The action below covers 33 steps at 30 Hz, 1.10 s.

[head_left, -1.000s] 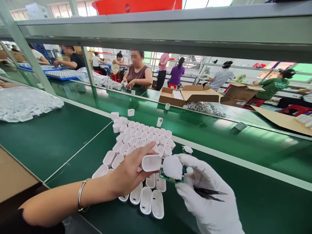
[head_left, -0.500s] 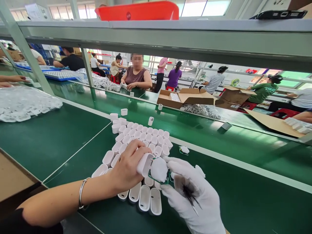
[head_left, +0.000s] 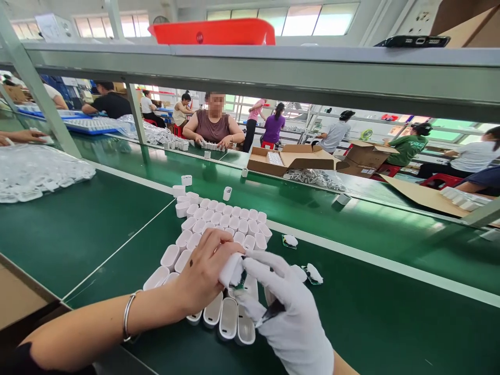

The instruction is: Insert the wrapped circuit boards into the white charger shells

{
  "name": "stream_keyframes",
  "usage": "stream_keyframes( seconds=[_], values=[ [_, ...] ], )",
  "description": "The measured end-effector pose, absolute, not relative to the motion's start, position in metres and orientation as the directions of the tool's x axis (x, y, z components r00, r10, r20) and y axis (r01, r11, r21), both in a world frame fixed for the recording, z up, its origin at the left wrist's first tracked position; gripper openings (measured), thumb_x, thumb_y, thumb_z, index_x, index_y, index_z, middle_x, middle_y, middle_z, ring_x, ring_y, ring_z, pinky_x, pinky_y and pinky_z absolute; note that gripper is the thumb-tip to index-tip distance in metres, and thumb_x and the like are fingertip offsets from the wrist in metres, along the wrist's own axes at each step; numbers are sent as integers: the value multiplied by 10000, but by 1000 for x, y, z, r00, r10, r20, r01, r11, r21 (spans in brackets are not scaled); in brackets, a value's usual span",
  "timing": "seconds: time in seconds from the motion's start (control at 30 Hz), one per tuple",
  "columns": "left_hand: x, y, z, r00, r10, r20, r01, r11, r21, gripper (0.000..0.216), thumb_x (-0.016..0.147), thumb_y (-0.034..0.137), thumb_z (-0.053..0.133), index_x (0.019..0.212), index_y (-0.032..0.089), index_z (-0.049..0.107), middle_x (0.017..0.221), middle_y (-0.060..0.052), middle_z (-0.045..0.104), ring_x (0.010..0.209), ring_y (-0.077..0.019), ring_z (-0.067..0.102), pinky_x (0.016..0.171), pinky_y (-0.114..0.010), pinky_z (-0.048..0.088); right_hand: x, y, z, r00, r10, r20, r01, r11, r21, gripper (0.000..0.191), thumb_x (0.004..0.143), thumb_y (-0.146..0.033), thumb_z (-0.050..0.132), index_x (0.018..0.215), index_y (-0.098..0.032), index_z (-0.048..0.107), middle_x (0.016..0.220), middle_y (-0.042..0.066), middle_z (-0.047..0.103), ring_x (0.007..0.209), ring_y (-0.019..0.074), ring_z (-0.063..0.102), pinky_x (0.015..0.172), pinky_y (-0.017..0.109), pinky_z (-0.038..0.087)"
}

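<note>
My bare left hand (head_left: pixel 203 273) grips a small white plastic case (head_left: pixel 226 275), its open end turned toward my right hand. In a white glove, my right hand (head_left: pixel 291 307) holds a green circuit board (head_left: pixel 241 281) with a white pad against that opening. The board appears partly inside, though fingers hide much of it. A dark part of the tweezers (head_left: pixel 273 311) shows in the gloved palm. Beneath and beyond my hands, rows of white cases (head_left: pixel 228 319) stand with open tops up. To the right lie padded circuit boards, one farther off (head_left: pixel 289 240) and one nearer (head_left: pixel 313 274).
A metal shelf (head_left: pixel 250 65) crosses above the green bench, carrying a red tray (head_left: pixel 214 32) and a phone (head_left: pixel 414 41). Bagged white parts (head_left: pixel 42 172) lie at left. Single cases (head_left: pixel 227 194) stand on the green strip beyond. A co-worker (head_left: pixel 214 125) sits opposite.
The circuit board has moved left into the mouth of the case, and the gloved fingers have closed in on it. The tweezers' tips, visible earlier, are now mostly hidden. The view has shifted slightly.
</note>
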<state>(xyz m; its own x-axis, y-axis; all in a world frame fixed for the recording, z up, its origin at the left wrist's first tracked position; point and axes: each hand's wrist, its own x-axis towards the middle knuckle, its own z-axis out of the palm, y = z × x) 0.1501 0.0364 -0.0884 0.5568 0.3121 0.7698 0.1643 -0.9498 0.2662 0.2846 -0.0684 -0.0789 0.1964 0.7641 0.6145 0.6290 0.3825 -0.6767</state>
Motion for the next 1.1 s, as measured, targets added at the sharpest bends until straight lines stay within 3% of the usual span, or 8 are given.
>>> stream_keyframes(
  seconds=[0.1, 0.23, 0.3, 0.53, 0.73, 0.83, 0.93, 1.1],
  values=[
    [147, 32, -88, 582, 340, 738, 124, -935, 332, 200, 804, 127, 598, 980, 205, 543, 948, -59, 463, 912, -215, 447, 794, -340, 437, 281, -65, -71, 320, 914, 249, 277, 161, -947, 532, 642, -207, 723, 1161, -246, 614, 1078, 60, 679, 979, 243, 645, 766, 341, 568],
    [147, 26, -88, 623, 382, 683, 38, -887, 461, 233, 774, 97, 587, 955, 242, 562, 1005, -62, 414, 995, -231, 408, 870, -373, 429, 274, -60, -57, 170, 984, -50, 48, -59, -997, 243, 610, -218, 714, 847, -211, 658, 756, -4, 693, 741, 203, 668, 660, 306, 565],
    [149, 26, -88, 644, 429, 633, 2, -829, 560, 228, 755, 130, 626, 942, 245, 565, 1005, -60, 397, 991, -232, 408, 878, -381, 439, 271, -59, -51, 178, 984, -29, 54, -39, -998, 177, 626, -212, 683, 800, -213, 651, 731, -11, 691, 730, 199, 671, 664, 303, 565],
    [154, 28, -82, 762, 488, 426, -69, -593, 802, 271, 734, 190, 671, 948, 251, 517, 945, -36, 387, 912, -200, 447, 851, -363, 489, 268, -63, -41, 272, 962, 36, 188, -17, -982, 484, 576, -134, 654, 1052, -221, 642, 845, -2, 719, 771, 196, 682, 661, 288, 568],
    [156, 20, -91, 716, 531, 453, -60, -599, 798, 268, 770, 215, 622, 985, 252, 466, 946, -41, 393, 878, -198, 451, 800, -356, 494, 258, -64, -52, 340, 928, 153, 281, 55, -958, 315, 590, -116, 626, 890, -208, 646, 748, -18, 696, 658, 151, 658, 584, 238, 531],
    [156, 21, -90, 686, 520, 509, 8, -705, 709, 472, 738, 270, 679, 1122, 264, 404, 1013, -55, 396, 903, -206, 451, 810, -371, 486, 263, -61, -55, 367, 909, 199, 368, 55, -928, 166, 650, -196, 616, 812, -200, 650, 666, -22, 671, 601, 141, 633, 556, 237, 508],
    [153, 49, -77, 737, 494, 462, 137, -777, 614, 754, 688, 396, 735, 1297, 277, 307, 1151, -79, 410, 954, -222, 471, 872, -409, 466, 303, -47, -54, 439, 873, 212, 514, -51, -856, 121, 669, -265, 608, 764, -211, 659, 691, -14, 679, 639, 152, 627, 592, 256, 494],
    [143, 176, -69, 527, 766, 369, 562, -639, 525, 444, 856, 429, 458, 1242, 212, 494, 1253, -116, 475, 1186, -300, 446, 1056, -522, 298, 440, -17, -70, 801, 569, 185, 538, -550, -639, 178, 658, -331, 633, 777, -216, 698, 826, 36, 708, 825, 221, 634, 754, 305, 461]
  ],
)
